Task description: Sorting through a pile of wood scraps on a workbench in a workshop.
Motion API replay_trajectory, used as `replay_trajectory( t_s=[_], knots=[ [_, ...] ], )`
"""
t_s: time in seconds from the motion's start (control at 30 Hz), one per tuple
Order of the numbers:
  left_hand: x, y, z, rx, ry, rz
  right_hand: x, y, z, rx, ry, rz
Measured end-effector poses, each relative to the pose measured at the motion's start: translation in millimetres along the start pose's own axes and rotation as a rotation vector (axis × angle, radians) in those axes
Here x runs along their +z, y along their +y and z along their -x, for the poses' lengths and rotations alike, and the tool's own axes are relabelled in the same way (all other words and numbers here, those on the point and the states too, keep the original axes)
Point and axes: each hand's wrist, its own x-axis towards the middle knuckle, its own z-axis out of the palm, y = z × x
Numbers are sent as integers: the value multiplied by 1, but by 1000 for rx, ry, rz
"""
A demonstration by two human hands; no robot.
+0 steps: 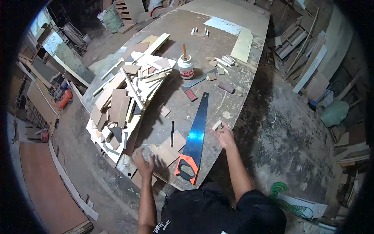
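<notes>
My right hand [224, 137] is at the table's right edge, its fingers closed on a small pale wood block [217, 125]. Fingers apart, my left hand [143, 163] hovers at the near left with nothing visible in it; it is slightly blurred. Between my hands lies a handsaw [196, 134] with a blue-lit blade and an orange and black handle, teeth toward the right. Left of the saw are thin brown wood pieces [165, 155] with a black pen [172, 134] across them. A small brown offcut [165, 111] rests farther off.
Wood scraps are heaped on a white board [90, 128] at the left. Beyond the saw stand a white glue jar [186, 67] with a stick in it, a try square [191, 93], a dark brown block [226, 87] and small offcuts [226, 61]. A green coiled hose [298, 209] lies at lower right.
</notes>
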Motion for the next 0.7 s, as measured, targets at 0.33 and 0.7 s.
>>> replay_trajectory(
  t_s=[0.33, 0.7],
  knots=[
    [44, 86, 19, 110, -251, 217, 28, -133, -188, -294, 75, 251],
    [32, 66, 27, 55, -266, 195, 11, -25, -92, -294, 121, 804]
  ],
)
